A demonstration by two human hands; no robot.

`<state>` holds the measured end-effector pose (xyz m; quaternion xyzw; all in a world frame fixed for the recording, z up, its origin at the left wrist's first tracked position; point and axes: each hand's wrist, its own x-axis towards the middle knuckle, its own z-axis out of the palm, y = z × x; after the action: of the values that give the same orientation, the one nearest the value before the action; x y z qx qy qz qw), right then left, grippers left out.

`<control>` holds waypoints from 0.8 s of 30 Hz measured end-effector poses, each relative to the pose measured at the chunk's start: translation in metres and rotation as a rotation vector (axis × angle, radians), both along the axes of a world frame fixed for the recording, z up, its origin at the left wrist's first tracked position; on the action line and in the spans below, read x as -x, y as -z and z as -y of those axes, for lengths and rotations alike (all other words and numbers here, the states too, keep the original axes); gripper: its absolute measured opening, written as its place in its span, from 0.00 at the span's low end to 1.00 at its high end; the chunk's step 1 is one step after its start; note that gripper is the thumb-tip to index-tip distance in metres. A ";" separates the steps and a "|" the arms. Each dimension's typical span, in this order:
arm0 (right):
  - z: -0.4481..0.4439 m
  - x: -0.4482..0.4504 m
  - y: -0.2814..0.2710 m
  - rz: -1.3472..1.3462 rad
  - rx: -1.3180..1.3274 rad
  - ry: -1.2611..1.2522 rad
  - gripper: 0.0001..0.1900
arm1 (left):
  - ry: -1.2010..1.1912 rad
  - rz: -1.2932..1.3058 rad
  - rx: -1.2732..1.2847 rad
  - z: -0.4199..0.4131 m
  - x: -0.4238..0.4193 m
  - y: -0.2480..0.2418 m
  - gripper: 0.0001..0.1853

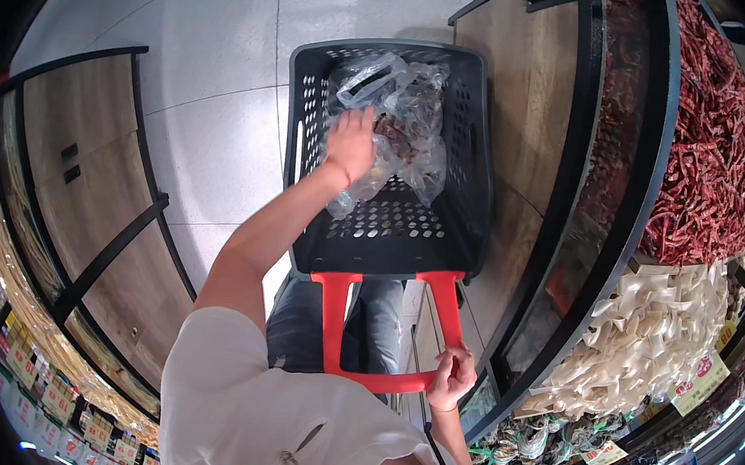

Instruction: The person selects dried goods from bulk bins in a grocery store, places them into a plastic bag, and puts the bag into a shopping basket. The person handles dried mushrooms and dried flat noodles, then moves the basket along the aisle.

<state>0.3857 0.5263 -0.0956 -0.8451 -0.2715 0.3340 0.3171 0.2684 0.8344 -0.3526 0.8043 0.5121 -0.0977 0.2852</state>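
Note:
A dark grey perforated plastic shopping basket (398, 263) stands before me, with a red handle frame (392, 382) at its near end. Several clear plastic bags (424, 105) lie inside; one in the middle shows reddish-brown contents, the rest cannot be made out well. My left hand (351, 144) reaches into the basket and rests on the bags at their left side, fingers extended; whether it grips one cannot be told. My right hand (452, 378) is closed around the lower right corner of the red handle.
Dried red chillies (707, 183) fill a bin at right, with pale dried strips (647, 334) beside them. A wood-panelled display cabinet (86, 144) stands at left, holding long packaged goods. Grey floor tiles (218, 140) lie between the displays.

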 end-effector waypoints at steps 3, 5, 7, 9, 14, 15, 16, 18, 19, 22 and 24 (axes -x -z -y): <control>-0.005 -0.002 -0.004 0.028 0.000 -0.046 0.03 | -0.147 -0.002 -0.164 -0.041 -0.019 0.045 0.42; -0.004 -0.003 -0.003 0.042 -0.008 -0.072 0.03 | -0.221 -0.068 -0.181 -0.056 -0.023 0.080 0.51; -0.008 -0.002 -0.005 -0.008 -0.022 -0.018 0.03 | -0.160 -0.201 0.097 -0.063 -0.016 0.113 0.47; -0.003 0.001 -0.006 -0.048 -0.017 0.039 0.04 | -0.084 -0.254 0.308 -0.057 -0.010 0.130 0.37; -0.007 -0.003 -0.003 0.038 -0.008 -0.062 0.05 | 0.112 -0.176 0.355 0.007 -0.007 0.119 0.11; -0.007 -0.003 -0.001 0.046 -0.009 -0.059 0.07 | 0.156 -0.150 0.373 0.017 -0.003 0.105 0.11; -0.008 -0.003 -0.001 0.050 -0.016 -0.063 0.07 | 0.199 -0.124 0.389 0.027 0.003 0.090 0.11; -0.010 -0.004 -0.002 0.057 -0.028 -0.082 0.07 | 0.253 0.010 0.269 0.053 0.019 0.070 0.09; -0.010 -0.003 -0.001 0.055 -0.033 -0.062 0.06 | 0.303 0.119 0.198 0.059 0.024 0.047 0.08; -0.008 -0.001 0.000 0.041 -0.040 -0.030 0.06 | 0.405 0.411 0.228 0.074 0.037 0.005 0.05; -0.010 -0.002 -0.002 0.028 -0.035 -0.026 0.05 | 0.389 0.544 0.291 0.085 0.036 -0.012 0.05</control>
<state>0.3877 0.5361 -0.0937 -0.8403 -0.2927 0.3217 0.3236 0.2322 0.7496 -0.3406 0.8343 0.2355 -0.0045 0.4984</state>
